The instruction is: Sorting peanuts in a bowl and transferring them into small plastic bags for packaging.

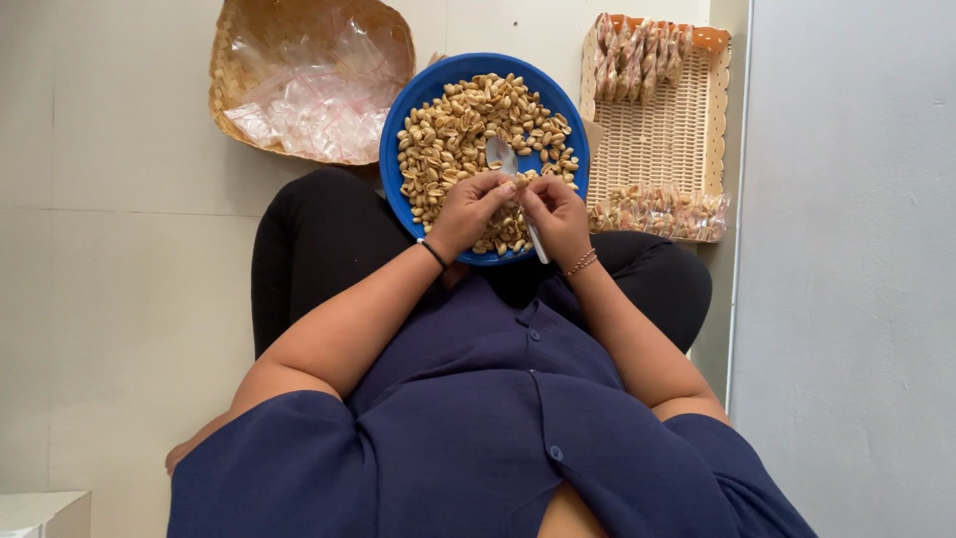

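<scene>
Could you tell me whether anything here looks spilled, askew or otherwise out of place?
Nothing stands out. The peanuts all sit inside the blue bowl, none on the floor, and the filled packets lie within the woven tray.

Peanuts (pixel 468 130) are lying heaped in the blue bowl (pixel 418 90) — a spoon (pixel 503 157) is resting bowl-up among them, handle slanting toward the bowl's near rim.

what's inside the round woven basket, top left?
The woven basket holds a heap of clear plastic bags. They cover its bottom, so anything beneath them is hidden.
</scene>
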